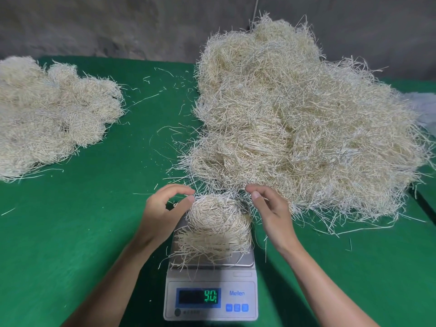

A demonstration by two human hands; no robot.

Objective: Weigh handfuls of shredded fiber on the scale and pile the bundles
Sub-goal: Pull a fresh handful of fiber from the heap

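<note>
Bundle: a loose handful of pale shredded fiber [217, 223] lies on the scale's metal tray, with strands hanging over the front edge.
Scale: a small white scale [238, 277] stands at the near middle of the table. Its display [198, 297] shows green digits beginning 90.
Left hand: the left hand [165, 206] is at the bundle's far left edge. Its fingers are arched and its thumb tip is against the fiber. Whether it pinches any strands cannot be told.
Right hand: the right hand [271, 208] is at the far right edge. Its fingers are curled and their tips are close together among the strands. Its hold cannot be told either.
Big heap: a large heap [295, 119] of fiber is just behind the scale, on the right.
Left pile: rounded bundles [47, 114] lie heaped at the far left, well apart from the scale.
Table: green cloth [94, 220] with stray strands [146, 99] on it.
</note>
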